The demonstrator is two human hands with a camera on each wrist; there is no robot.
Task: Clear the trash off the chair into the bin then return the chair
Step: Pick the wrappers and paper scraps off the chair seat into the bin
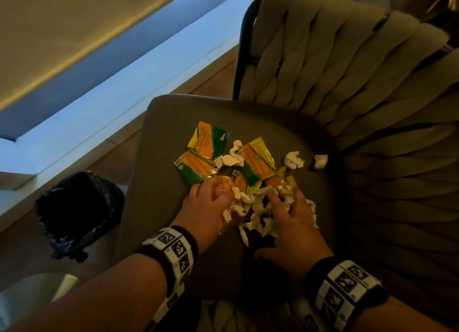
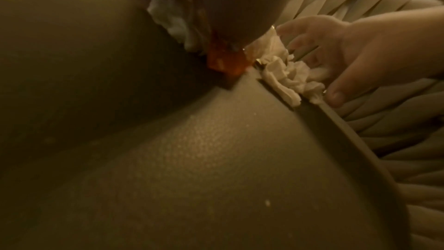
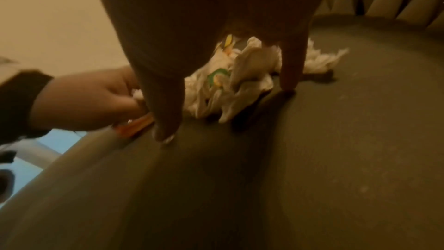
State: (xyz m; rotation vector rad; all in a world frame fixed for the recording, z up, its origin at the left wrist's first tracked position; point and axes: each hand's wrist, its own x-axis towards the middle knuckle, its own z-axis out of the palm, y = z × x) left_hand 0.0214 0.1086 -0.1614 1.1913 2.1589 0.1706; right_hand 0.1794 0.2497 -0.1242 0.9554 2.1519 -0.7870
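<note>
head: looks down from above at the chair seat
wrists: low, close over seat
shared: crumpled tissues

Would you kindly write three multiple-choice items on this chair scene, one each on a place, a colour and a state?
1. Where does the black-lined bin stand?
A. on the chair seat
B. on the floor to the left of the chair
C. behind the backrest

2. What colour are the crumpled tissues on the grey chair seat?
A. white
B. blue
C. black

3. What is the left hand doing?
A. resting flat on the floor
B. gripping the backrest
C. gripping wrappers and tissue

Key: 1 B, it sits on the floor beside the seat's left edge; 2 A, they show white against the seat; 3 C, its fingers curl round an orange wrapper.
</note>
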